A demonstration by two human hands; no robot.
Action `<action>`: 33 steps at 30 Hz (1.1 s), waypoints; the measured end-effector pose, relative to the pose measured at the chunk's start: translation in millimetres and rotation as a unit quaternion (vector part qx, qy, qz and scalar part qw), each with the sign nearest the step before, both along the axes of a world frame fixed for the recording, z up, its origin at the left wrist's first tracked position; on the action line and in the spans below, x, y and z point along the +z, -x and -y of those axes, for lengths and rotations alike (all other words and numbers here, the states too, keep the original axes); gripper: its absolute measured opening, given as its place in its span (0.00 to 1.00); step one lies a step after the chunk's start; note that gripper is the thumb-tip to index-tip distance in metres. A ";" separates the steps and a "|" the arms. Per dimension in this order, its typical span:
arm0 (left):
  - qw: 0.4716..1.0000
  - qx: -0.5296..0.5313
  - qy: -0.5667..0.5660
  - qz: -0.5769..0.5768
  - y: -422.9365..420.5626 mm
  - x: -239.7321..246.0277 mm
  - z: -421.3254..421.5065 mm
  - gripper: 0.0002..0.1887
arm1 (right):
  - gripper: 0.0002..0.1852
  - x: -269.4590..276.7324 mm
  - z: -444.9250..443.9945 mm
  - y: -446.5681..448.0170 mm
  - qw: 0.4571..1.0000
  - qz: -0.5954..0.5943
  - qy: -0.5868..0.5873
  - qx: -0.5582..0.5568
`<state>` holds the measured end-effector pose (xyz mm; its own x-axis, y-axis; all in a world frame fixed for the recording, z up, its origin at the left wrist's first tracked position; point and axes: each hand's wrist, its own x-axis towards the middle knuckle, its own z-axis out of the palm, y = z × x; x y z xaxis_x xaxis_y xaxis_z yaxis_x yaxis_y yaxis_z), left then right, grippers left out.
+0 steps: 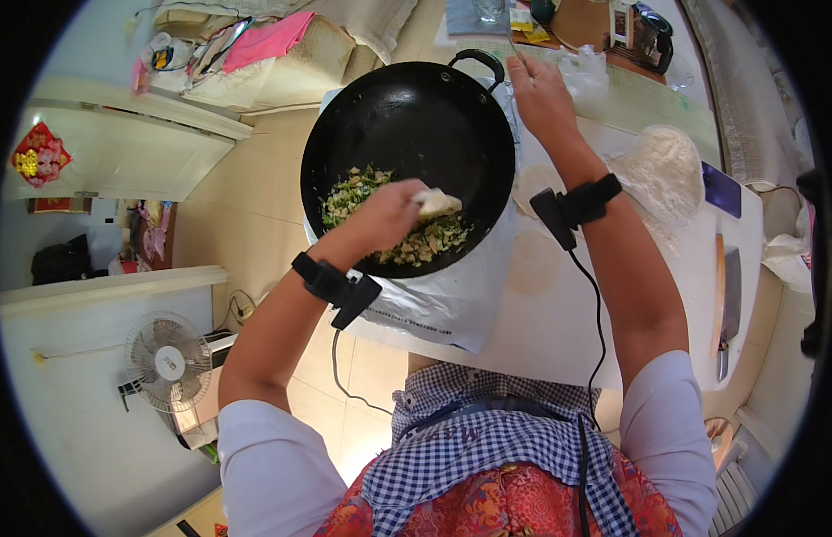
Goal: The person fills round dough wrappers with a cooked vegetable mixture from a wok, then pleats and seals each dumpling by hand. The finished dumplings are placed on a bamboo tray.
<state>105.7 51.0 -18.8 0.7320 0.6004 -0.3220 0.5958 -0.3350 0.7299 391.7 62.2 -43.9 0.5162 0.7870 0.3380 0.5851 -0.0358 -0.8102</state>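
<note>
A large black wok [416, 134] holds chopped greens and meat filling [426, 245] along its near side. Over that filling, my left hand [387, 215] grips a pale piece of dough [437, 203]; the fingers hide part of it. My right hand [542, 97] is beyond the wok's far right handle [484, 60] and holds a thin utensil [514, 43], whose far end I cannot make out. Two flat round dough wrappers [531, 262] lie on the white table to the right of the wok, one partly behind my right forearm.
A heap of flour [664, 171] sits right of my forearm, beside a phone [721, 190]. A cleaver [729, 302] lies near the table's [557, 329] right edge. Silvery plastic sheeting [449, 302] is under the wok. Black cables [594, 288] hang from both wrist devices.
</note>
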 end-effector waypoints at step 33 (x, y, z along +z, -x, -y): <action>0.438 0.282 0.409 0.749 120.6 -3.9 92.7 0.29 | 0.09 41.4 107.6 144.9 0.885 0.034 0.337 0.319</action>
